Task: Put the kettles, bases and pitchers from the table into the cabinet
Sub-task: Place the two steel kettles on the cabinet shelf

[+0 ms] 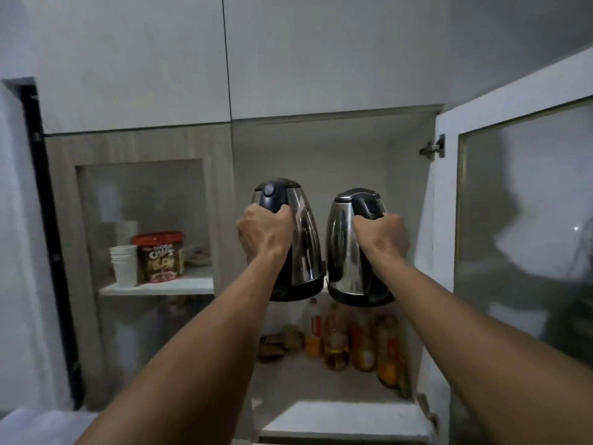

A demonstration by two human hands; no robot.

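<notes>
Both hands are wrapped tight around black handles: the left hand (263, 234) holds the left kettle (305, 248), the right hand (383, 237) the right kettle (345, 252), up inside the open cabinet (321, 149). Shiny steel looks slippery, so handles are safest.

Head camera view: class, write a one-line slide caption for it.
Both hands, left hand and right hand, each lift a shiny steel kettle with black handle toward the open cabinet.

Two bare forearms in view, no sleeves, no watch or rings visible. Left hand (264, 232) and right hand (383, 237): knuckles and tendons stand out.
</notes>
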